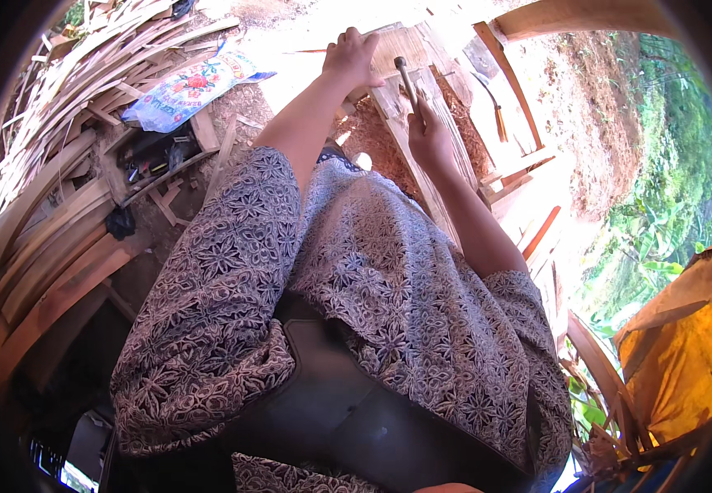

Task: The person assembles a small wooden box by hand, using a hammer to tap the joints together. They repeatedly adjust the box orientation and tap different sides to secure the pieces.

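My right hand (430,135) is wrapped round the handle of a hammer (405,78), whose dark head points away from me over the planks. To its left, my left hand (352,59) grips the left end of a flat wooden board (401,49), thumb at the near edge and fingers toward the far edge. Bright light washes out the ground around that hand, so its fingertips are hard to make out. Beneath both hands runs a long wooden plank (422,177), with reddish sawdust (376,140) beside it.
Left, a printed plastic sack (196,86) lies by a wooden box (167,168) holding dark items. Long wood strips (52,90) and curved boards (52,246) are piled beyond. At right lie a curved blade with a wooden handle (500,123), loose wood pieces and an orange tarp (684,370).
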Motion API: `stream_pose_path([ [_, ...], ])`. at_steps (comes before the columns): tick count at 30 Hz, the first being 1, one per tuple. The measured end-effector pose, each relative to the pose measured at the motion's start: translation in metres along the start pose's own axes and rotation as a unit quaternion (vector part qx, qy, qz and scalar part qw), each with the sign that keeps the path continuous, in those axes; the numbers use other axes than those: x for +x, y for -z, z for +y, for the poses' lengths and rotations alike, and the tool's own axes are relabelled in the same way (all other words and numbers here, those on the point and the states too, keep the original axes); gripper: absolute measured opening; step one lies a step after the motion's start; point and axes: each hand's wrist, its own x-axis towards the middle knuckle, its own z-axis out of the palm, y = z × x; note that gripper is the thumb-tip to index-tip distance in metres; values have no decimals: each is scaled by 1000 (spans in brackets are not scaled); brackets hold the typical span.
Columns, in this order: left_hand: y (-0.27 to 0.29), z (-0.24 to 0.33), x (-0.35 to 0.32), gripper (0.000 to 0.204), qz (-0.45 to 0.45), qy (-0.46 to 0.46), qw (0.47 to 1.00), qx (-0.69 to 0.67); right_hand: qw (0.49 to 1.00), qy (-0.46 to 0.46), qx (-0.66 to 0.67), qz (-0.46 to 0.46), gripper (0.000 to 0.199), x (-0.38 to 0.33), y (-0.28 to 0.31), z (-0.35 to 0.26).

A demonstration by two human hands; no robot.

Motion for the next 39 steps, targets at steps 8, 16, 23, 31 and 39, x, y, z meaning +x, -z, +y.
stream_pose_path([
  [8, 2, -1, 1, 105, 0, 7, 1000, 6, 969, 67, 204, 121, 44, -17, 20, -50],
  [16, 6, 0, -1, 107, -24, 19, 999, -36, 961, -67, 268, 26, 39, -6, 40, -49],
  [23, -13, 22, -35, 108, 26, -5, 999, -25, 953, -116, 280, 3, 42, -38, 49, -23],
  [31, -23, 29, -42, 111, 39, 28, 998, 28, 977, -31, 208, 36, 47, -58, 41, -13],
  [39, -14, 33, -41, 108, 0, 38, 999, 21, 980, 70, 106, 151, 44, -56, 31, -32],
])
